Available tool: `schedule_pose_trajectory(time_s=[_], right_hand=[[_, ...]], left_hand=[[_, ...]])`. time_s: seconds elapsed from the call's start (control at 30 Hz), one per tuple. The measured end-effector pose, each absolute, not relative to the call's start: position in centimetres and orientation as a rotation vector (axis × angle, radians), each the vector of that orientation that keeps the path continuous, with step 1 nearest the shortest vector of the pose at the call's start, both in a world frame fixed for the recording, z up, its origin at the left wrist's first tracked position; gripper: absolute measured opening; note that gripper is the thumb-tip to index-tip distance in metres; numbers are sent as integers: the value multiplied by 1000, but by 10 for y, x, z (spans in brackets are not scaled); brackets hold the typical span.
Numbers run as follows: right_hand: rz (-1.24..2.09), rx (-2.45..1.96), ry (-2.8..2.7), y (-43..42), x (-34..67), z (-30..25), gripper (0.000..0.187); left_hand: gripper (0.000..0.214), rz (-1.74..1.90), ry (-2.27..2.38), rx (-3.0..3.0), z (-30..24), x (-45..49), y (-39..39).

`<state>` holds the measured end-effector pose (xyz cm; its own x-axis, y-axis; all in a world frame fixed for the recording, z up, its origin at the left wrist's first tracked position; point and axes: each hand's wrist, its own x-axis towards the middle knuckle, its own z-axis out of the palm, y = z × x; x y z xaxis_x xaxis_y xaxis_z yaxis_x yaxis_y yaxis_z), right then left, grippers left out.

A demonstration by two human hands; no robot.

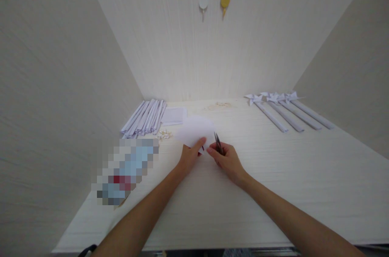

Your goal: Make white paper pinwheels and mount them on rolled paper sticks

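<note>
A sheet of white paper (196, 127) is pinched in my left hand (191, 155), its rounded far edge held over the middle of the table. Just to the right, my right hand (225, 159) is closed around a pair of scissors (218, 141), dark blades pointing away from me. The fingertips of that hand come close to the paper's near corner; whether they touch it I cannot tell. A small dark mark or object shows beside my left thumb.
Rolled paper sticks (147, 117) lie piled at the back left, beside square paper sheets (174, 115) and small pale bits (165, 134). Paper pinwheels on sticks (273, 107) lie at the back right. A pixelated item (127, 172) is at left. Two hooks (225, 1) hang on the back wall.
</note>
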<state>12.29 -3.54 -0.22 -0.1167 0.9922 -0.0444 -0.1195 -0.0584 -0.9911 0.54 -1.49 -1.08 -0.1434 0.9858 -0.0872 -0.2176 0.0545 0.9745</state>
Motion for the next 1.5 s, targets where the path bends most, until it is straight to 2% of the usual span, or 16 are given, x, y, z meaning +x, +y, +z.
schedule_pose_trajectory(time_s=[0.1, 0.37, 1.0, 1.5], right_hand=[[1390, -1085, -1307, -39, 120, -1, 24], [1487, -1056, -1154, -37, 121, -2, 23], [1358, -1100, -1199, -35, 122, -6, 26], [1416, -1061, -1170, -34, 121, -6, 29]], left_hand=[[24, 1358, 1225, 938, -6, 6, -17], [23, 1393, 1281, 948, -1, 8, -17], [22, 1362, 1277, 1013, 2, 8, -20], [23, 1354, 1276, 936, 0, 8, -22]])
